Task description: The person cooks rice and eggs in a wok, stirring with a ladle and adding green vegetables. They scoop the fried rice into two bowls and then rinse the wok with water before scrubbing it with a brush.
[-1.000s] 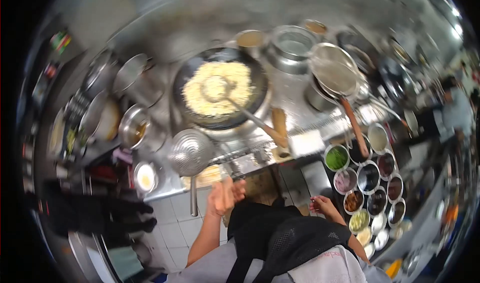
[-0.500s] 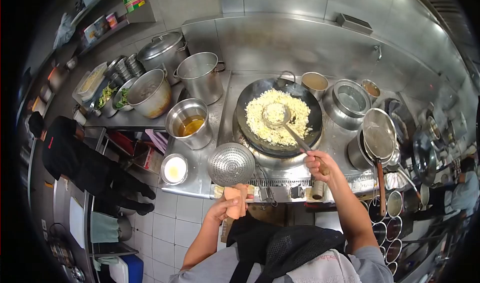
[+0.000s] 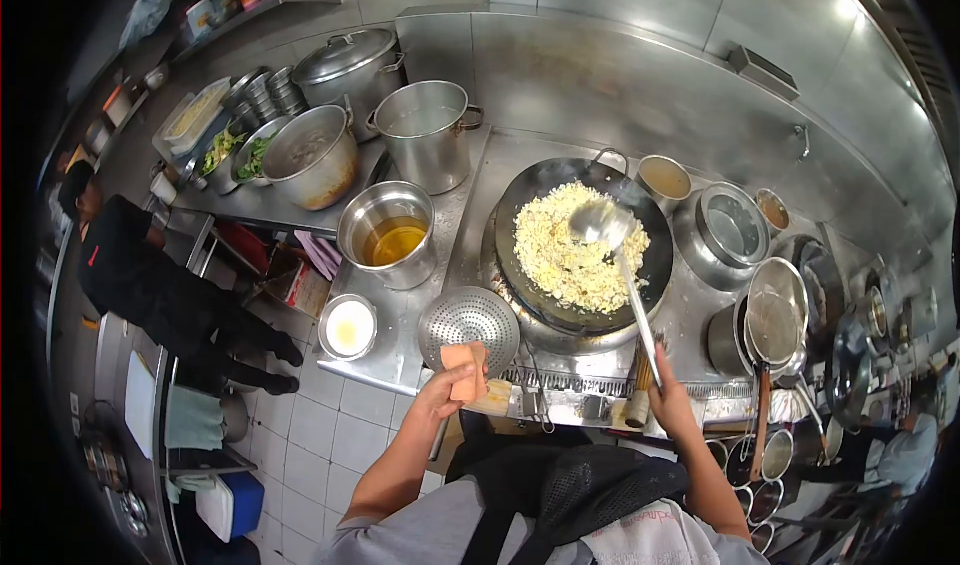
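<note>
My right hand is closed around the handle of a long steel ladle. The ladle's bowl, slightly blurred, is over the far right part of a black wok. Pale yellow and white chopped food, possibly egg, is spread across the wok. My left hand grips a folded orange cloth near the front edge of the stove, in front of a round perforated strainer.
Left of the wok stand a pot of amber liquid, a bowl of white contents and tall steel pots. A mesh strainer rests at the right. A person in black stands at the far left.
The ladle has lifted and turned; its bowl held food before and now shows bare shiny metal. My right hand has moved lower and right. The whole view has shifted slightly.
</note>
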Available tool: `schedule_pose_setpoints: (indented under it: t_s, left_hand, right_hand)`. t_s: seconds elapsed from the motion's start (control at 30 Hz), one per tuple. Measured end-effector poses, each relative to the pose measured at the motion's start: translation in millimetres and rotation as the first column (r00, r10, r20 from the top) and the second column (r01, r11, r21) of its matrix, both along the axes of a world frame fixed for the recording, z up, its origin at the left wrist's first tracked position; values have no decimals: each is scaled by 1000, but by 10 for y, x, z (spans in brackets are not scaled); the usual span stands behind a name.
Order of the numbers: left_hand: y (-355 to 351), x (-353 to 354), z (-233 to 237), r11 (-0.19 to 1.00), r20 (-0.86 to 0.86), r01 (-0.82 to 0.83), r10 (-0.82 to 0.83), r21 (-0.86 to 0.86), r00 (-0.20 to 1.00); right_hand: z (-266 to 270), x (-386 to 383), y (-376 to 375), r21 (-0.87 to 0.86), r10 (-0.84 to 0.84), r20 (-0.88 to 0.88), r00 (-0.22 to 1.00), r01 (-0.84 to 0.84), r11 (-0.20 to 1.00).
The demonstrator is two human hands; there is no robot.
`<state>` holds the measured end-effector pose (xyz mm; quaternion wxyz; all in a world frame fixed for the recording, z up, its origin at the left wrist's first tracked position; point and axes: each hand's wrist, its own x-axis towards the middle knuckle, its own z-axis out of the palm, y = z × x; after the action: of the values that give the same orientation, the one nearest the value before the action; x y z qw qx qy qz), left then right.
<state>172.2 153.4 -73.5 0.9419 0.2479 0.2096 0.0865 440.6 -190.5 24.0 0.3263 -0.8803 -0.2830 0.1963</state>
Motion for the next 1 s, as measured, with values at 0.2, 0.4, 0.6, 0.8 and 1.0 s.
schedule_pose_setpoints:
  t_s: [0.2, 0.4, 0.6, 0.8, 1.0]
  left_hand:
    - [-762, 344, -110, 932, -185, -356, 339, -64, 922]
    - [-1116, 673, -181, 950, -222, -268, 230, -159, 948]
    - [-781, 1459, 346, 987, -199, -94, 67, -127, 978]
    - [-474, 2085, -21, 996, -315, 35, -59, -80, 947]
    - [-426, 2055, -38, 997, -235, 27, -42, -68, 971]
  right_hand:
    - [-370, 606, -464, 79, 75, -179, 981, -62, 995]
    - [-354, 1431, -333, 275, 69, -226, 972, -4, 961]
    - [-387, 1663, 555, 279, 0, -396, 918, 120, 953]
    - [-485, 858, 465, 78, 302, -254, 919, -291, 953]
    - [53, 527, -613, -153, 216, -112, 970, -232, 961]
